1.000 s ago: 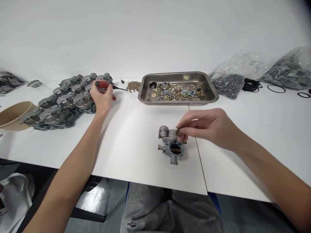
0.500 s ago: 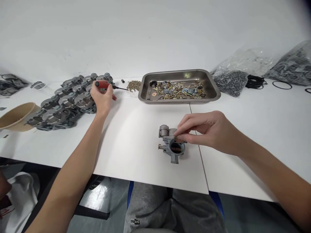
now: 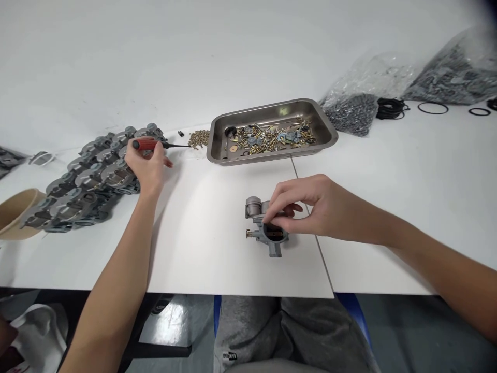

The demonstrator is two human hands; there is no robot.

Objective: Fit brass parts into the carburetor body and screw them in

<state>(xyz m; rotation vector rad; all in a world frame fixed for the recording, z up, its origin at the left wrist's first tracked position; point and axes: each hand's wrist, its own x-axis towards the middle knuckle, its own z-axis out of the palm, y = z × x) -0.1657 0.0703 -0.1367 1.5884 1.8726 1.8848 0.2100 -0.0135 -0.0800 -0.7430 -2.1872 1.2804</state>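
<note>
A red-handled screwdriver (image 3: 145,144) is in my left hand (image 3: 145,168), fingers closed round the handle. Its thin dark shaft points right, with the tip at the edge of a heap of small brass screws (image 3: 199,138). Upright on the white table in front of me stands a grey metal carburetor (image 3: 275,249) with a brass screw on its left side and its round bore facing me. My right hand (image 3: 310,204) is over its upper right part, thumb and forefinger pinched together at the bore's upper rim. Whatever lies between those fingertips is hidden.
Behind the carburetor is a metal tray (image 3: 272,156) of mixed brass and grey small parts. Rows of carburetors (image 3: 89,178) stand at left beside a beige bowl (image 3: 19,215). Bags of small parts (image 3: 351,111) and black rubber rings (image 3: 433,108) lie at back right.
My view has turned slightly. The pinched fingers of my right hand have shifted left across the carburetor's top. My left hand still holds the screwdriver by the brass heap.
</note>
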